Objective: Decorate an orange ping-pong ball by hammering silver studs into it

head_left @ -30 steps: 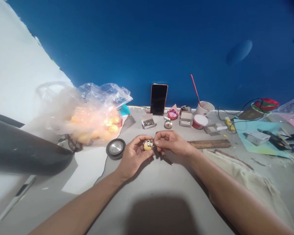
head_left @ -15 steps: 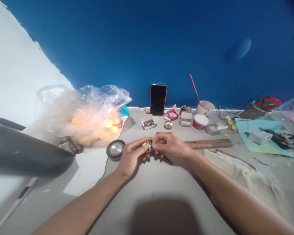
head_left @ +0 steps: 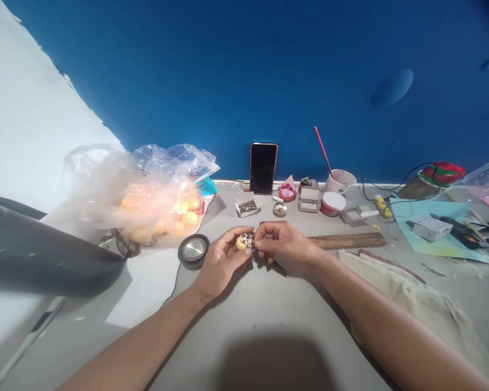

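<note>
My left hand (head_left: 224,258) is closed around a small yellow ball (head_left: 240,244), thumb in front and fingers behind. Shiny silver, round-headed pieces like thumbtacks cover the ball's top and right side. At that right side my right hand (head_left: 280,241) is pinched, its fingertips touching or almost touching the ball. Whatever lies between those fingertips is too small to make out. Beyond the hands, a small open box (head_left: 247,208) contains many shiny metal bits. A second ball (head_left: 280,208), covered in the same shiny pieces, rests to the right of that box.
A phone (head_left: 263,168) leans against the blue wall. A round dark-rimmed metal lid (head_left: 194,250) lies by my left wrist, with a plastic bag of orange balls (head_left: 163,203) behind. Rightward are a wooden stick (head_left: 346,240), a paper cup (head_left: 340,181), a red tub (head_left: 333,202) and cloth (head_left: 415,304).
My left thumb has slid down off the ball's front, so more of its yellow surface and shiny pieces show. My right hand has hardly moved, still pinched at the ball's right side.
</note>
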{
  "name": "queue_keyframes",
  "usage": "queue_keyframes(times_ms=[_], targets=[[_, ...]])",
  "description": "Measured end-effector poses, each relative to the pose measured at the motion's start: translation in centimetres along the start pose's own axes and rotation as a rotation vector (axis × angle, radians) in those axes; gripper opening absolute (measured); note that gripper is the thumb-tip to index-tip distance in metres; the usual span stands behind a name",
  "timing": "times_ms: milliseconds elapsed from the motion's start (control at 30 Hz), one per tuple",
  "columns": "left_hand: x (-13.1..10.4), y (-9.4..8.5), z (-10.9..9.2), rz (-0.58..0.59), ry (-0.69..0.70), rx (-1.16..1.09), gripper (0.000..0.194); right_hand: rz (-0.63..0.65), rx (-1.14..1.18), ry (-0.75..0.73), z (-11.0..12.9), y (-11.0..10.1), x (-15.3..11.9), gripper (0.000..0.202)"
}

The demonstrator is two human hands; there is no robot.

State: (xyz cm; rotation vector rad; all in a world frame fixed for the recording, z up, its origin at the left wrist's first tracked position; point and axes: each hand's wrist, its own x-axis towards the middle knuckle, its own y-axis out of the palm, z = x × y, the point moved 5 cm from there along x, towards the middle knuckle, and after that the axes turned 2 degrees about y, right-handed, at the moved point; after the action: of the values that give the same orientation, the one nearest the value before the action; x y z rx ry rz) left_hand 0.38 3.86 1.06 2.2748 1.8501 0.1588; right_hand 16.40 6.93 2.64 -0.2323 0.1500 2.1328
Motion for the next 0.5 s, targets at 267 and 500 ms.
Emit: queue_keyframes(times_ms=[267, 500], targets=[[-0.2, -0.2, -1.4, -0.039, 0.208, 0.384, 0.036, -0.111, -0.023, -0.05, 0.6, 0.1, -0.3, 0.022], [-0.8, 0.4, -1.6, 0.045, 0.372, 0.493, 0.035, -0.068, -0.087, -0.038, 0.1, -0.2, -0.1, 0.028]])
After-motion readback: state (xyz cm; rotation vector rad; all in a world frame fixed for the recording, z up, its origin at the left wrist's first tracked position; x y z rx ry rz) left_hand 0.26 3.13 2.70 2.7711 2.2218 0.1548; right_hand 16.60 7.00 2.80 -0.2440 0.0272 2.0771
